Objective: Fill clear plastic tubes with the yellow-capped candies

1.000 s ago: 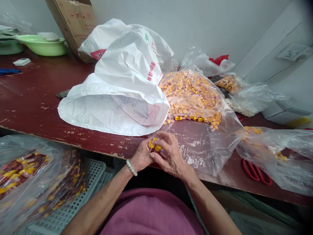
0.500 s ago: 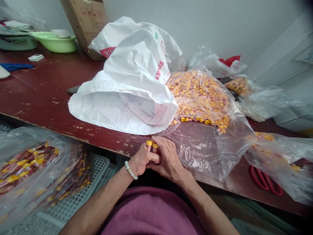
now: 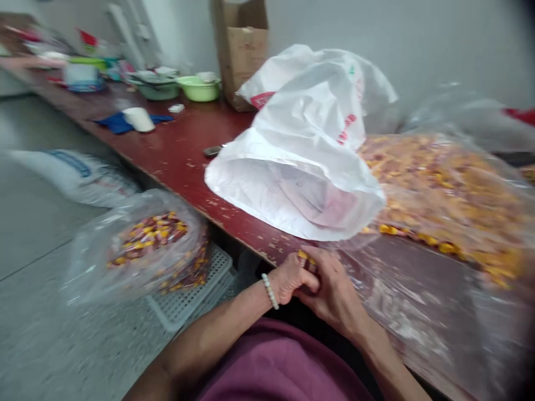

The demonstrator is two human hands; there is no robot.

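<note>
My left hand (image 3: pixel 295 277), with a beaded bracelet at the wrist, is closed round small dark-red tubes with yellow caps (image 3: pixel 306 259). My right hand (image 3: pixel 332 278) presses against them from the other side, its fingers wrapped over the tubes. Both hands meet at the front edge of the table. Just beyond them a white woven sack (image 3: pixel 309 128) lies with its mouth towards me. To its right, a clear plastic bag (image 3: pixel 443 189) holds a large heap of yellow-capped pieces, blurred here.
On the floor at left, an open clear bag (image 3: pixel 146 239) of the same tubes rests on a grey plastic crate (image 3: pixel 178 306). Farther back lies a white sack (image 3: pixel 79 172). A cardboard box (image 3: pixel 246 61) and green basin (image 3: pixel 199 89) stand on the red table (image 3: pixel 188 153).
My view has swung left, so the table, sack and hands appear farther right, and more floor shows. Both hands still hold the tubes together.
</note>
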